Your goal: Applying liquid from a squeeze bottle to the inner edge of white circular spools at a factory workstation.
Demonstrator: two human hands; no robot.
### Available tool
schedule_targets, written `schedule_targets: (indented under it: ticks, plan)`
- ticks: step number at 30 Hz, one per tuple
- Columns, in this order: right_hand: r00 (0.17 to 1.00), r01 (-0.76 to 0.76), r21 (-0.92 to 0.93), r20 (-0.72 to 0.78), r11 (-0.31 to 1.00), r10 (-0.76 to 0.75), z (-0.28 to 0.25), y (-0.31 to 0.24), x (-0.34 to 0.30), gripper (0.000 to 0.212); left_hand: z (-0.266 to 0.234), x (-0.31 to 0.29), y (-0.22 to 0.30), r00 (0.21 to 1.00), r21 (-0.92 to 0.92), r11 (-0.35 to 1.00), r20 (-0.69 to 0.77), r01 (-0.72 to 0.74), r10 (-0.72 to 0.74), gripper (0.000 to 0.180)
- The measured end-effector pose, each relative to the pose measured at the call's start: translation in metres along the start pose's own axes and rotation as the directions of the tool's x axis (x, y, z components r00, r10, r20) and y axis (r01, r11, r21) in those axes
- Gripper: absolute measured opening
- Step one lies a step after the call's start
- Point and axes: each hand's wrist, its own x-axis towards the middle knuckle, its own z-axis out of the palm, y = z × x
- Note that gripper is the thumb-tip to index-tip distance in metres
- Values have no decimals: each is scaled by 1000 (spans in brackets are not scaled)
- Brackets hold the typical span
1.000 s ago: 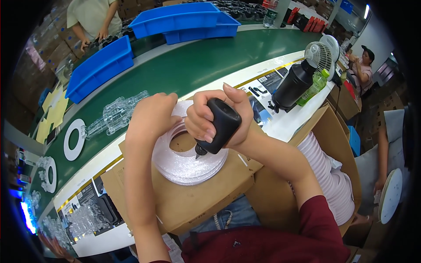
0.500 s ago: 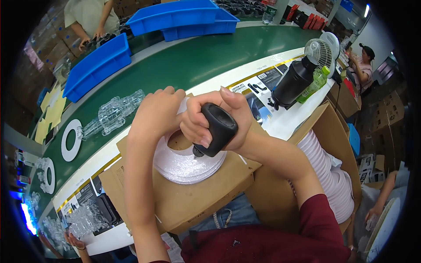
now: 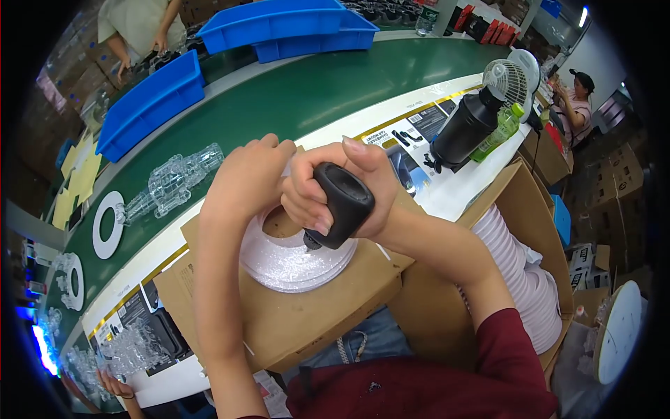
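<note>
In the middle, white glittery ring-shaped discs (image 3: 296, 269) lie stacked on a brown cardboard box (image 3: 321, 318). My right hand (image 3: 373, 178) is wrapped round a black handheld tool (image 3: 343, 202) with a rounded body. The tool's small dark tip points down at the ring's face, touching it or very close. My left hand (image 3: 255, 174) is bent over the far left part of the ring, knuckles up. Its fingers curl away from view, so I cannot make out what they grip.
A green belt (image 3: 314, 91) curves behind, bearing a clear plastic-wrapped piece (image 3: 178, 181) and a white ring (image 3: 108, 225). Blue bins (image 3: 150, 105) stand beyond it. At right are a black bottle (image 3: 466, 129), a fan (image 3: 506, 77) and a carton holding a white ring stack (image 3: 513, 272).
Both hands keep their hold, and the whole view has shifted slightly. At the lower right, another person's arm has left the view beside a round white disc.
</note>
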Motion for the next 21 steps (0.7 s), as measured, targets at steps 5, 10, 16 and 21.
schedule_targets:
  ticks: [5,10,16,21]
  plan:
    - [997,77,103,0,992,-78,-6,2,5,58,-2,-1,2,996,27,997,49,71,-72,20]
    - [994,81,143,58,986,-90,-7,-1,1,57,-2,-3,3,995,82,992,36,93,-96,19]
    - [999,45,96,27,994,-47,-2,-1,-1,56,-8,-5,8,990,87,987,37,135,-138,23]
    - [999,40,35,21,999,-41,-1,2,-1,55,-8,-5,9,992,90,988,19,126,-128,25]
